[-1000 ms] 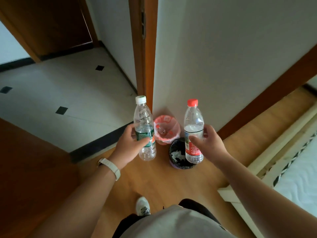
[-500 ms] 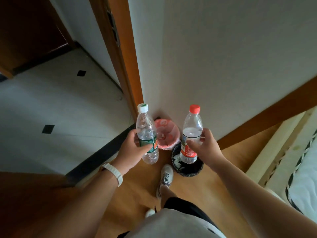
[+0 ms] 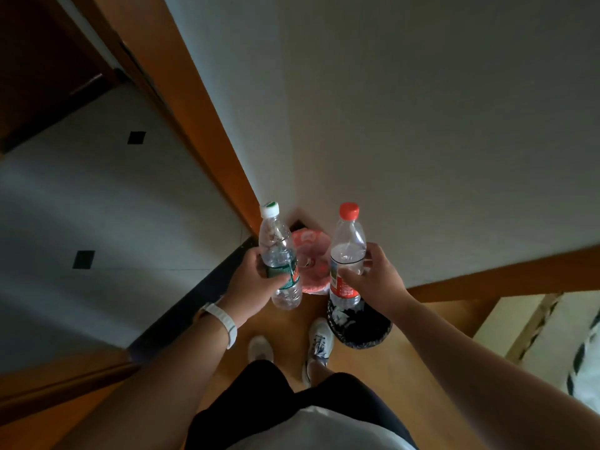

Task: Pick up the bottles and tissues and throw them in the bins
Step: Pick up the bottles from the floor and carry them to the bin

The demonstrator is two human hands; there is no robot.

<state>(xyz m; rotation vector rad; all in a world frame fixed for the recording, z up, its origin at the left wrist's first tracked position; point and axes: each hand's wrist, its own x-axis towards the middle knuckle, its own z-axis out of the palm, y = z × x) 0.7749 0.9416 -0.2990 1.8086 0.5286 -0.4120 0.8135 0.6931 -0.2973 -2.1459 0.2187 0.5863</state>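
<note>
My left hand [image 3: 251, 284] grips a clear bottle with a white cap and green label [image 3: 279, 254], held upright. My right hand [image 3: 378, 280] grips a clear bottle with a red cap and red label [image 3: 347, 254], also upright. Both bottles hang above two small bins on the wooden floor by the wall corner. The pink-lined bin [image 3: 313, 264] shows between the bottles. The black-lined bin [image 3: 360, 326] sits below the red-capped bottle, nearer to me, with something pale inside.
A white wall [image 3: 406, 125] rises just behind the bins, with an orange door frame [image 3: 201, 125] to its left. Tiled floor [image 3: 97, 206] lies beyond the doorway. A bed edge [image 3: 535, 329] stands at the right. My shoes [image 3: 319, 342] are close to the black bin.
I have stepped closer to the bins, so they now lie right beneath the bottles and beside my feet. Both hands still hold their bottles upright.
</note>
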